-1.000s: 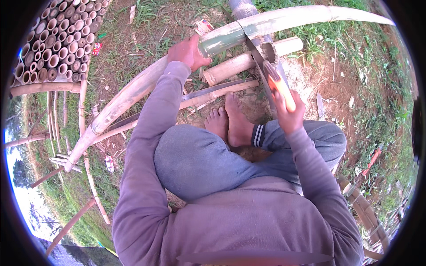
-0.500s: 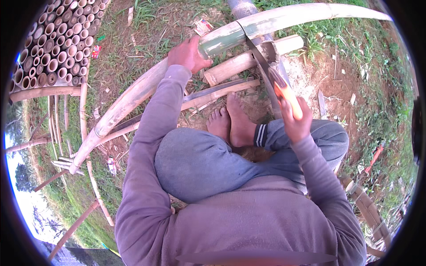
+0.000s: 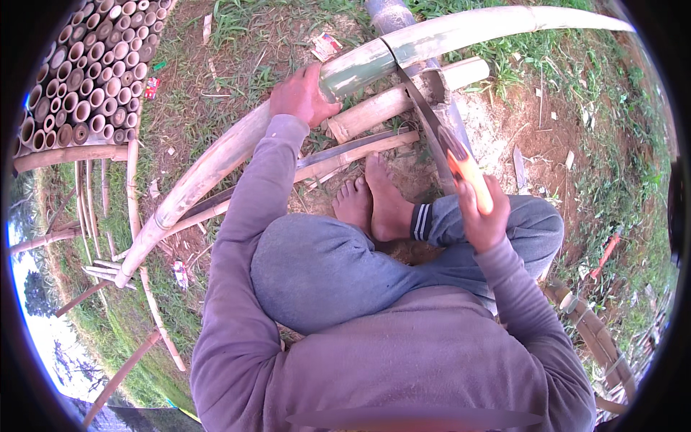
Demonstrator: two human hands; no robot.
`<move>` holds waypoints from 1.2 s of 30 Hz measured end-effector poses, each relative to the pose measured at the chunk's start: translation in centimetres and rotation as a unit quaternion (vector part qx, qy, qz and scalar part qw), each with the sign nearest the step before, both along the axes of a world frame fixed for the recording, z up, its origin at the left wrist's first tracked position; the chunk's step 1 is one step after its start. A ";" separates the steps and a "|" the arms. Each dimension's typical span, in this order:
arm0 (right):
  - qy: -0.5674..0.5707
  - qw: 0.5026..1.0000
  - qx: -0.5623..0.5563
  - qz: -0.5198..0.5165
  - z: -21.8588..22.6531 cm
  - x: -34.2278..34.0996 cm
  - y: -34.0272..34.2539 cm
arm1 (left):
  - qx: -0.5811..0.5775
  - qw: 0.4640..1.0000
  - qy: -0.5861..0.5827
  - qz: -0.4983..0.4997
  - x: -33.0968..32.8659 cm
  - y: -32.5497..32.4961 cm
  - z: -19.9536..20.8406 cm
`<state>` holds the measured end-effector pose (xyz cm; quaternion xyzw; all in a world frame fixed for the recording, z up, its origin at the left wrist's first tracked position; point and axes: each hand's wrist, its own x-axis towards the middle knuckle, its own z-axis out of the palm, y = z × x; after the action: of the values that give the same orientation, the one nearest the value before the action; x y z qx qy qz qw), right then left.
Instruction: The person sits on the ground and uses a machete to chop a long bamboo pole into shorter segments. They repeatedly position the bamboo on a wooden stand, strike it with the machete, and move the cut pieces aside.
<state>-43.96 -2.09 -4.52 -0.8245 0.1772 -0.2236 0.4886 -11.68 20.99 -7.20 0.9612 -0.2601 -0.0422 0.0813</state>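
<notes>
A long, thick bamboo pole (image 3: 475, 34) runs from the lower left to the upper right, with a bare green patch near its middle. My left hand (image 3: 306, 97) is wrapped over it just left of that patch. In my right hand (image 3: 486, 217) is the orange handle of a handsaw (image 3: 430, 115). Its dark blade meets the pole at a thin cut line, right of the green patch. Beneath the cut, a short bamboo piece (image 3: 381, 111) lies across a thick greyish post (image 3: 453, 133). The blade hides part of that crossing.
Split bamboo strips (image 3: 360, 150) lie on the ground before my bare feet (image 3: 385, 201). A stack of cut bamboo tubes (image 3: 83, 79) rests on a bamboo frame (image 3: 133, 180) at the left. More bundled bamboo (image 3: 594, 335) lies at the lower right, and a reddish stick (image 3: 607, 255) nearby.
My right hand and the saw have shifted slightly down toward me, with the blade still at the cut. My left hand keeps its place on the bamboo pole.
</notes>
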 end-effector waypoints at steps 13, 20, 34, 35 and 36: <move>0.077 0.997 0.003 0.002 4.2 -3.4 0.3 | 0.010 1.000 0.019 0.013 -0.6 0.2 0.9; 0.103 0.993 0.007 -0.053 0.2 16.6 -0.8 | 0.017 1.000 0.024 -0.005 -0.8 -1.9 2.4; 0.094 0.995 0.013 -0.036 -0.3 13.9 -0.5 | -0.002 1.000 0.021 -0.004 -0.8 -1.6 2.0; 0.086 0.995 0.002 -0.049 0.1 16.4 -0.8 | 0.002 1.000 0.012 -0.002 -0.9 -1.9 2.6; 0.105 0.994 -0.004 -0.043 0.9 16.1 -0.4 | 0.009 1.000 0.016 0.001 -1.0 -1.4 2.7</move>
<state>-27.83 -2.44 -3.67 -0.8372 0.2616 -0.1577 0.4536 -12.68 19.58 -4.55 0.9614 -0.2573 -0.0601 0.0766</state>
